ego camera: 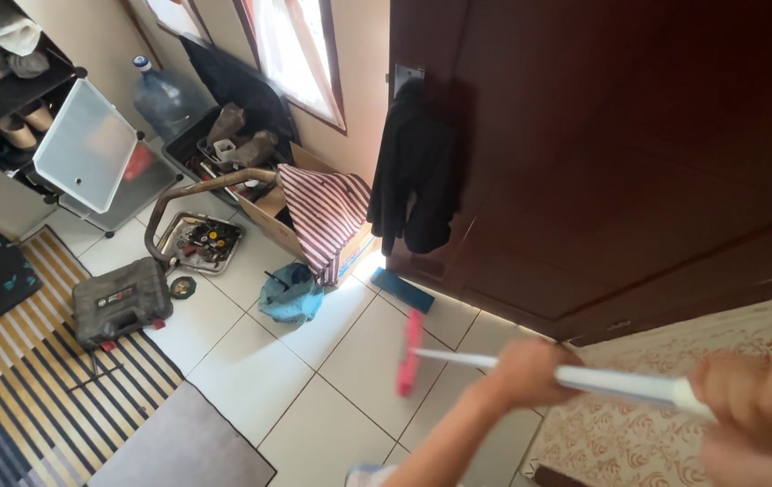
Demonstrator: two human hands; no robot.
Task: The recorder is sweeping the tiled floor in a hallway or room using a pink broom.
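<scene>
Both hands clench the white broom handle point(620, 383): your left hand point(530, 372) sits nearer the pink broom head point(410, 353), your right hand point(760, 397) at the far end. Its long axis runs left toward the door point(602, 162), head on the floor tiles point(350, 361).

A white tiled floor point(314, 379) fills the room, with a striped rug point(52, 397) at the left and a patterned beige mat point(674, 442) at the right. A dark wooden door point(602, 135) stands ajar, with daylight under its edge, and a black garment point(417, 171) hangs on it. A bright window point(291, 50) sits in the cream wall point(363, 63). A black shelf point(7, 99), a water jug point(165, 95), a cardboard box point(291, 221) and a grey tool case point(120, 302) crowd the left side.
</scene>
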